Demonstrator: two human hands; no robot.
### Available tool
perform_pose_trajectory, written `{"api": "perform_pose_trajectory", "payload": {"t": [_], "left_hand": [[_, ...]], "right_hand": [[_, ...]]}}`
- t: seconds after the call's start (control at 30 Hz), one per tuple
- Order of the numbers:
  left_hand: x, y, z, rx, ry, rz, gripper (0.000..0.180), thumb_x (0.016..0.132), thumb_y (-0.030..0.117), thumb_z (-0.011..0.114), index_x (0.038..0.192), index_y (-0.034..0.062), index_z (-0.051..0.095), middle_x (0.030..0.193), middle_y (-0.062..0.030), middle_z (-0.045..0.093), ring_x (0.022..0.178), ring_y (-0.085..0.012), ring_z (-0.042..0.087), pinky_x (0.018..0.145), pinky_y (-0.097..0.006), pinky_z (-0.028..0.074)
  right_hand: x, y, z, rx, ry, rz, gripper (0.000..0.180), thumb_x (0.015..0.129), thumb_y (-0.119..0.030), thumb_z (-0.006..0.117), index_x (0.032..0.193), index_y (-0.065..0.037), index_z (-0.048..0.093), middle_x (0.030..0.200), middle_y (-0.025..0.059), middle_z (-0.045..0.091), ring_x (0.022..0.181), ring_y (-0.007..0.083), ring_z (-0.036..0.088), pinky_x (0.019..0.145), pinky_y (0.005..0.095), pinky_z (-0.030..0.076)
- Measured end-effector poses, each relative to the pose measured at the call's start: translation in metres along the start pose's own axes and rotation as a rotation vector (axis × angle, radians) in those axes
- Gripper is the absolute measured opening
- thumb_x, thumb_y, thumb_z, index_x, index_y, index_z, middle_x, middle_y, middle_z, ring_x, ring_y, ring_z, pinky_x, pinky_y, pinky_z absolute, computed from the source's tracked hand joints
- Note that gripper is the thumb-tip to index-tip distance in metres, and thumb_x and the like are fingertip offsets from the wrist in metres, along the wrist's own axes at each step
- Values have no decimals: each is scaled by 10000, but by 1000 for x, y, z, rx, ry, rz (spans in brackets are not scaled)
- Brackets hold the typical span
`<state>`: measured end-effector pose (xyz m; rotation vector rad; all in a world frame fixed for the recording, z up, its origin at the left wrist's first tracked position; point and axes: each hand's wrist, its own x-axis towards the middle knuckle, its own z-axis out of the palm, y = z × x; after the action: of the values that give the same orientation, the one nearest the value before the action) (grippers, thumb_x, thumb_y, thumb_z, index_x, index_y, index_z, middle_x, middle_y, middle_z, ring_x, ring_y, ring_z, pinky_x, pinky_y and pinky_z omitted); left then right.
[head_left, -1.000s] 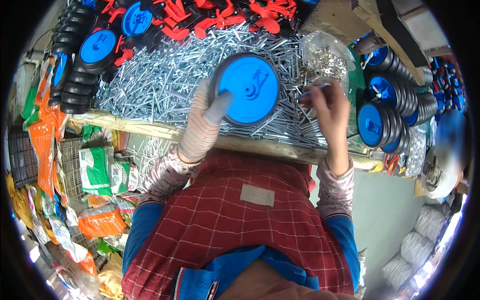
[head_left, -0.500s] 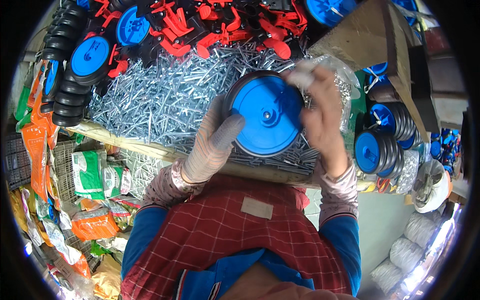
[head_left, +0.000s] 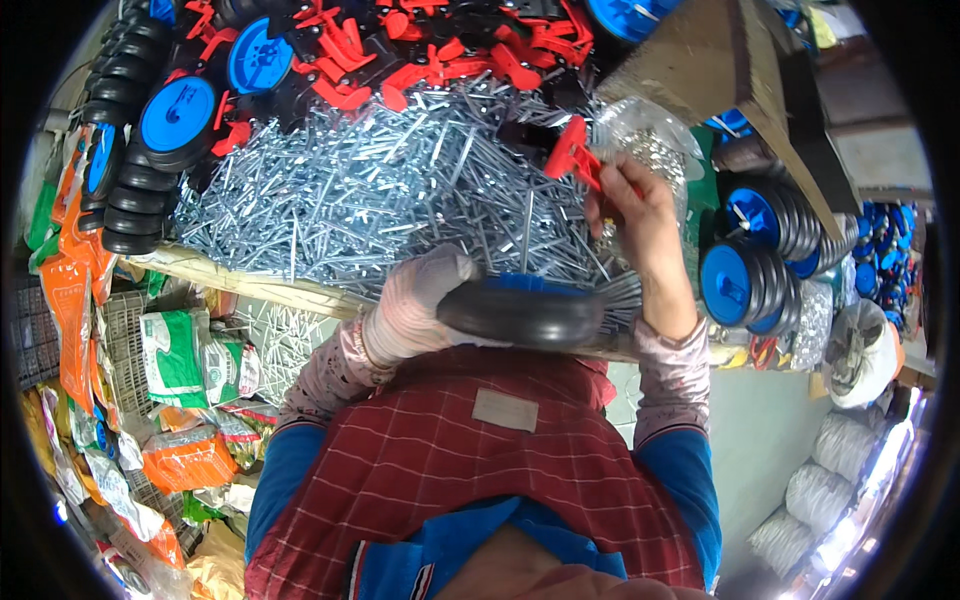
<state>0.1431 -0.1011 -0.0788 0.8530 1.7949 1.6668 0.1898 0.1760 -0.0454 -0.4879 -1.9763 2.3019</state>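
Observation:
My left hand [head_left: 412, 300], in a pale striped glove, is closed on the left side of a wheel [head_left: 520, 316]. The wheel is turned edge-on, so its black tyre faces me and only a strip of the blue hub shows above it. To the right, my bare right hand [head_left: 642, 210] pinches a red plastic brake pedal [head_left: 574, 150] above the pile of metal pins [head_left: 340, 200]. Whether the dark part beside the pedal belongs to it, I cannot tell. Wheel and pedal are apart.
Black brackets with red pedals [head_left: 430, 70] heap up behind the pins. Stacked wheels stand left [head_left: 178, 115] and right [head_left: 728, 285]. A clear bag of small metal parts [head_left: 650, 140] lies near a brown board [head_left: 690, 70]. A wooden edge [head_left: 250, 280] borders the pins.
The wheel has tipped from face-up to edge-on and come slightly nearer to me. My right hand, earlier blurred beside the wheel, now stands apart from it with a red pedal in its fingers.

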Motion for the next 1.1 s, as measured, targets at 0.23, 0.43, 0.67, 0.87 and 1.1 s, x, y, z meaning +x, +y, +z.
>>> {"api": "perform_pose_trajectory", "payload": {"t": [0.23,0.43,0.67,0.87,1.1], "left_hand": [[11,0,22,-482,3,-328,381,826,297,635,592,5,562,597,-141,546,686,-277,529,757,-426,442],[18,3,23,-823,-131,-445,337,887,304,621,707,20,590,689,-122,581,701,-262,551,735,-433,479],[20,-12,20,-38,-152,156,701,547,175,982,1066,68,523,967,-52,616,918,-152,631,786,-317,535],[16,-31,26,-129,-381,270,511,715,166,861,1097,57,539,883,-110,629,770,-258,669,626,-345,562],[32,-10,26,276,-485,792,385,659,115,786,993,107,595,859,-62,635,757,-276,659,582,-379,535]], "right_hand": [[-66,27,-12,388,20,73,318,1023,-134,495,1315,-25,560,944,145,688,575,136,567,452,230,422],[-75,41,-19,495,40,120,327,1027,-164,500,1322,-40,566,941,137,688,558,118,539,453,223,416],[-90,35,-24,177,-84,122,311,1049,-122,459,1322,-7,556,904,108,672,545,79,522,462,203,404],[-121,29,-33,-51,-155,72,308,1047,-168,504,1309,-28,588,676,4,566,532,59,482,490,211,365],[-153,31,-69,-895,234,-456,395,929,-213,633,1262,-6,588,1088,159,627,978,329,581,862,432,479]]}}
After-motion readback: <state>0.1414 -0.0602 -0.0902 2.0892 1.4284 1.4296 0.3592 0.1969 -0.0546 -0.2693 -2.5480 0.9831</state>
